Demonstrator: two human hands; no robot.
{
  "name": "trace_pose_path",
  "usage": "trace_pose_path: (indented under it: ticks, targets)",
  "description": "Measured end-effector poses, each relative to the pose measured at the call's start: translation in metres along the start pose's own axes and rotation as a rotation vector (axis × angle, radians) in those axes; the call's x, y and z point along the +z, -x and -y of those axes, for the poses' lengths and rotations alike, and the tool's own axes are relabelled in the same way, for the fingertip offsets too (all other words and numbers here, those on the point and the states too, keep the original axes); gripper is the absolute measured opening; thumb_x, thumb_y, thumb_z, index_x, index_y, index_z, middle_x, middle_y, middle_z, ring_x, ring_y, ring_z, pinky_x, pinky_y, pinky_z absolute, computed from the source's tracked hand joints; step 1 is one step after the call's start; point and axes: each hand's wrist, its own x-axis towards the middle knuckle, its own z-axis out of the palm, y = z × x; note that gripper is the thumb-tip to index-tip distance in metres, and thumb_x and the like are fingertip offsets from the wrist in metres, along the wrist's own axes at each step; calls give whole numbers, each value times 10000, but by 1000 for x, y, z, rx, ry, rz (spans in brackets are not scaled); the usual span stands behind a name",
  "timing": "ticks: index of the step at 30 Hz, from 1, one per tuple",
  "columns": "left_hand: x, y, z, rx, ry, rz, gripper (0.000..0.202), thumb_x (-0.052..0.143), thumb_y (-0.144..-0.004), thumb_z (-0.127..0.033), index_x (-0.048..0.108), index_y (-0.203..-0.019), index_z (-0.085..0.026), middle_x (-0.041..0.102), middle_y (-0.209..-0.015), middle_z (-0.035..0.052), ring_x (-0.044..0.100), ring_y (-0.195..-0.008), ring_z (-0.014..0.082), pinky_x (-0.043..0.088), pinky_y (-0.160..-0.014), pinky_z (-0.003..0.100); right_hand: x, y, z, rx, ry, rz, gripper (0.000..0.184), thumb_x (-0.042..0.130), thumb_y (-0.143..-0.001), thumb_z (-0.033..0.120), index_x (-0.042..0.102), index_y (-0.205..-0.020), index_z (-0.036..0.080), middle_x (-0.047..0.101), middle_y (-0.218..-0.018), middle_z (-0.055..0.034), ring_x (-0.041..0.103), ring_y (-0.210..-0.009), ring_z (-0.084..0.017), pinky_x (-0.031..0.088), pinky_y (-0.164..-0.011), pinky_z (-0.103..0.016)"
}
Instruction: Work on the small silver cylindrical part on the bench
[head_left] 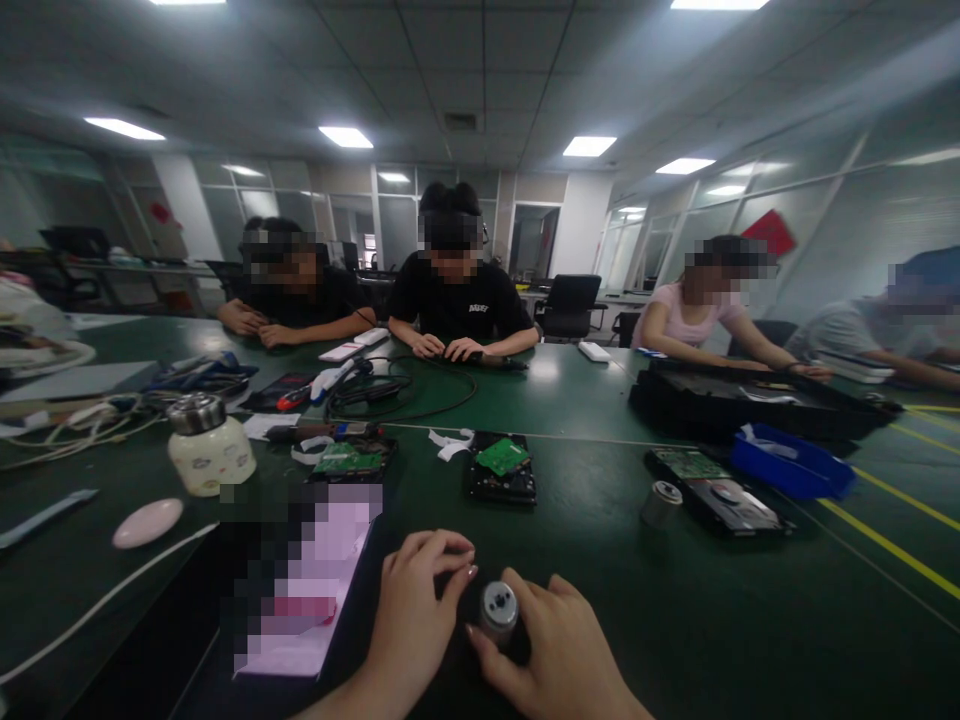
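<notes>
Green worktop (pixel 585 580) across the foreground, with parts strewn from side to side. At far left, a flat grey case (pixel 82 381) near tangled pale cables (pixel 112 410). Nearer, a pale blue strip (pixel 49 518), then a pink oval object (pixel 148 523) close to a white cord (pixel 112 600). Next, a cream bottle (pixel 212 455), upright under a metal lid. In front and to the right, a dark flat object with a pink face (pixel 307 590), largely pixelated. Behind it, a drive with a green board (pixel 349 460).

Toward the middle, the left hand (pixel 415 605), fingers bent, thumb and index fingertips close together; impossible to tell whether pinching anything small. Farther back, white scraps (pixel 450 445) beside a black drive (pixel 502 487), also bearing a green board. Just right of the left hand, a silvery metal cylinder (pixel 498 618), holed end facing up, gripped in the right hand (pixel 566 640) between thumb and fingers; unclear whether touching the worktop.

Farther right, a second cylinder (pixel 661 505), upright near an opened drive (pixel 727 500). Beyond, a large black tray (pixel 652 400), then a blue tray (pixel 795 465) with something white inside.
</notes>
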Motion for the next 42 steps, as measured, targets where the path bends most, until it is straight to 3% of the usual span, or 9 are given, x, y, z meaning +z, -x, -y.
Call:
trace_pose_path:
  ticks: [6, 8, 12, 26, 34, 42]
  targets:
    - [-2, 2, -6, 29, 124, -95, 54, 609, -821, -240, 658, -806, -222, 703, -906, 52, 640, -995, 269, 479, -871, 468, 0, 1, 0, 9, -9, 5, 150, 539, -819, 351, 537, -822, 201, 666, -731, -15, 590, -604, -185, 318, -632, -295]
    - [-4, 6, -11, 111, 237, -136, 45, 597, -837, -245, 618, -812, -213, 695, -961, 69, 617, -1063, 265, 482, -900, 445, 1, 1, -1, -4, -17, 4, 138, 538, -816, 336, 544, -845, 201, 666, -747, -13, 594, -618, -187, 313, -637, -297]
    - [-5, 14, -17, 281, 336, -78, 69, 625, -817, -182, 583, -858, -218, 695, -932, 58, 621, -1049, 236, 537, -838, 370, 2, 1, -3, -24, -50, 0, 125, 541, -799, 299, 546, -884, 206, 671, -774, -4, 604, -643, -185, 304, -650, -299]
    - [-10, 16, -21, 346, 301, -9, 162, 616, -795, -113, 535, -890, -217, 604, -914, 40, 593, -965, 208, 517, -785, 340, 1, 2, -4, -20, -60, 34, 146, 543, -802, 315, 539, -895, 203, 669, -840, -19, 605, -684, -187, 303, -667, -299]
    - [-11, 16, -22, 351, 270, -92, 150, 604, -772, -112, 514, -846, -206, 548, -816, 21, 562, -824, 191, 489, -712, 326, 1, 0, -3, -5, -26, 45, 146, 540, -805, 322, 531, -883, 199, 670, -797, -20, 610, -670, -191, 310, -683, -308]
    - [-15, 15, -23, 527, 215, 20, 321, 565, -794, -76, 585, -1075, -231, 609, -1021, 40, 534, -1021, 215, 445, -886, 374, 2, 1, -5, -9, -72, 35, 167, 527, -832, 360, 552, -872, 200, 686, -815, -33, 615, -677, -194, 323, -684, -314]
